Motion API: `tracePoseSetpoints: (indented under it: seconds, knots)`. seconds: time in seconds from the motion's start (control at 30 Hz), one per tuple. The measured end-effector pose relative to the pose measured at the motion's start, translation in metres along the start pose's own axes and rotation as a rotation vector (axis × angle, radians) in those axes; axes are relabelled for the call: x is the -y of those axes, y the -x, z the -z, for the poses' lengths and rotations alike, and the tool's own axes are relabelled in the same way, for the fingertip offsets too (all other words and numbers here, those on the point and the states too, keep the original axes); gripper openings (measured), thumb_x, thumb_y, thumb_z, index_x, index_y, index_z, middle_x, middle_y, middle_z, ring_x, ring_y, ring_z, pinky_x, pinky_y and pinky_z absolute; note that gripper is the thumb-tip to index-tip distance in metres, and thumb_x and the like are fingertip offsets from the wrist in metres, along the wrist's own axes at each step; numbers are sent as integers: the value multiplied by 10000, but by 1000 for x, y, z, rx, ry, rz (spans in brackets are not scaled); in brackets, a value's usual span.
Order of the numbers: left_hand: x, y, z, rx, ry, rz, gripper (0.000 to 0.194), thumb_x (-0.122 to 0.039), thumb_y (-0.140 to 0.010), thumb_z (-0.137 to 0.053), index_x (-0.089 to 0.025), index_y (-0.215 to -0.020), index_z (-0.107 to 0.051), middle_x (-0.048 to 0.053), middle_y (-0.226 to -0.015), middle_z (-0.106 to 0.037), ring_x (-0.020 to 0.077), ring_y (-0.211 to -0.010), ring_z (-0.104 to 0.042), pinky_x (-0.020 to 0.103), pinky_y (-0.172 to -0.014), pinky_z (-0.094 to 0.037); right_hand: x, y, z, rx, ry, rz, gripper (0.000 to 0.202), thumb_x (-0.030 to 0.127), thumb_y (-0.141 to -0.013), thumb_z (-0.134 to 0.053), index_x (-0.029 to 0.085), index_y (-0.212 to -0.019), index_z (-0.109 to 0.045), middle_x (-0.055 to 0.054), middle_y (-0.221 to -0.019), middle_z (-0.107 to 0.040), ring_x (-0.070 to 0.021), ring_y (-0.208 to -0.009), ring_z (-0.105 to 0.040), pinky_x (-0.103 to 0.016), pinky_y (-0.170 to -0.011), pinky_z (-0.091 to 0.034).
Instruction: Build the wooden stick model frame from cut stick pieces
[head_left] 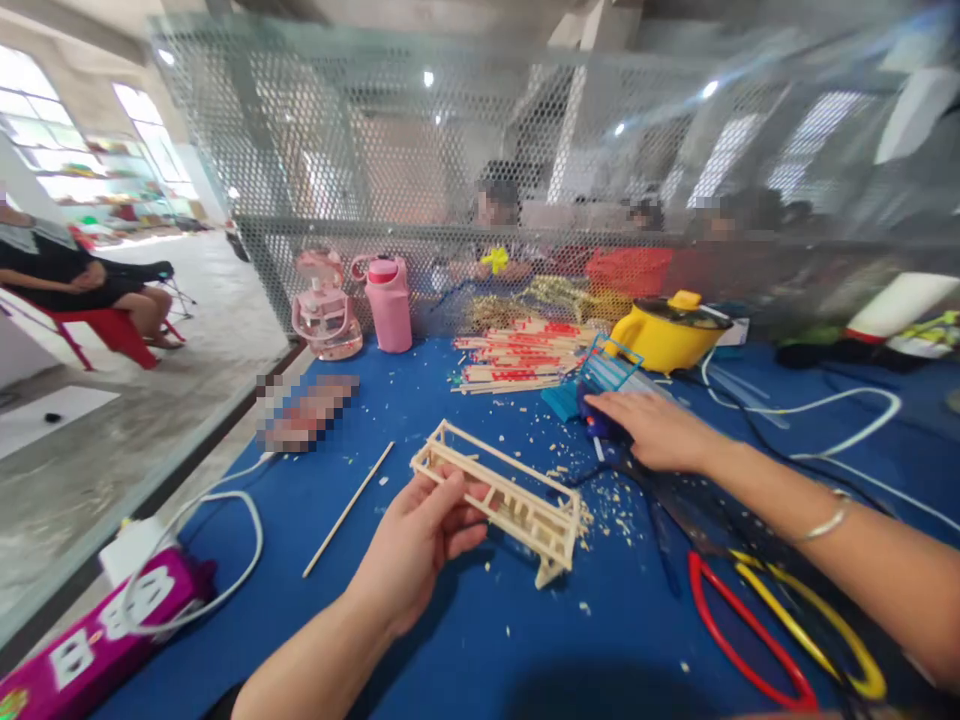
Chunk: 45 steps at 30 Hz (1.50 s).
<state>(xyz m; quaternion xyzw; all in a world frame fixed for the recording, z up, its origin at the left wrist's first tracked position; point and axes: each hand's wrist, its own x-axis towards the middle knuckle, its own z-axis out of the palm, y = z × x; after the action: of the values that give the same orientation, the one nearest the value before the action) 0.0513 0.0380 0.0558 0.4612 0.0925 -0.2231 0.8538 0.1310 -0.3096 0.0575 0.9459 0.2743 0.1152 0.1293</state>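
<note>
My left hand (420, 535) is closed on a small frame of glued wooden sticks (525, 470), held tilted above the blue table. The frame is long and box-shaped, with short crosspieces and a small foot at its lower end. At the right, my right hand (667, 430) reaches forward over a dark blue hot glue gun (596, 412), its fingers resting round the top of it. The palm hides much of the gun. Just behind lies a teal wire rack (615, 362). A single thin stick (349, 510) lies left of my left hand.
A pile of red-marked sticks (517, 355) lies at the back beside a yellow pot (667, 335). Two pink bottles (388, 305) stand left of it. Red-handled scissors (739, 630), yellow-handled cutters (817, 620), wood scraps (619, 510) and a purple power strip (112, 630) are nearer. People sit beyond the mesh screen.
</note>
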Motion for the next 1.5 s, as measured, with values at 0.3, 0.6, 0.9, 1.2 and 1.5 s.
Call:
tracePoseSetpoints:
  seconds: [0.3,0.6,0.9,1.2,1.5]
  knots:
    - [-1,1,1,9,-44,-17,139,-183,-809,-638,-165,-918,-553,49,-870,-716,105,-702,-680,184,-632,-549,147,1,90,-382,-500,27,305,162,-882,-439,242,-1134,-590,-78,-1206,-592,-237,-1118,-542,-448,-959,-438]
    - [1,2,3,63,-75,-58,128,-193,-799,-660,-150,-829,-543,72,-895,-717,100,-688,-677,167,-608,-552,206,47,62,-678,-905,-497,28,237,-865,-536,249,-868,-511,-39,-944,-624,-194,-898,-612,-321,-807,-498]
    - [-5,5,11,-20,-11,-96,43,-173,-866,-555,-131,-859,-565,82,-881,-682,90,-652,-657,179,-602,-554,224,85,29,-334,-1005,-664,246,389,-898,-463,211,-730,-484,27,-631,-525,-116,-559,-502,-209,-528,-426]
    - [63,26,-15,-156,-623,-469,348,-354,-656,-761,-165,-890,-587,29,-865,-610,141,-772,-555,255,-693,-453,229,86,26,-270,-1095,-601,130,320,-879,-483,206,-855,-540,-10,-755,-580,-143,-676,-540,-213,-532,-424]
    - [47,34,-3,12,-937,-604,174,-320,-862,-527,-170,-899,-606,38,-850,-644,154,-736,-569,254,-678,-436,228,89,27,-261,-1038,-501,132,282,-887,-469,207,-819,-554,-9,-775,-601,-149,-713,-566,-253,-656,-442]
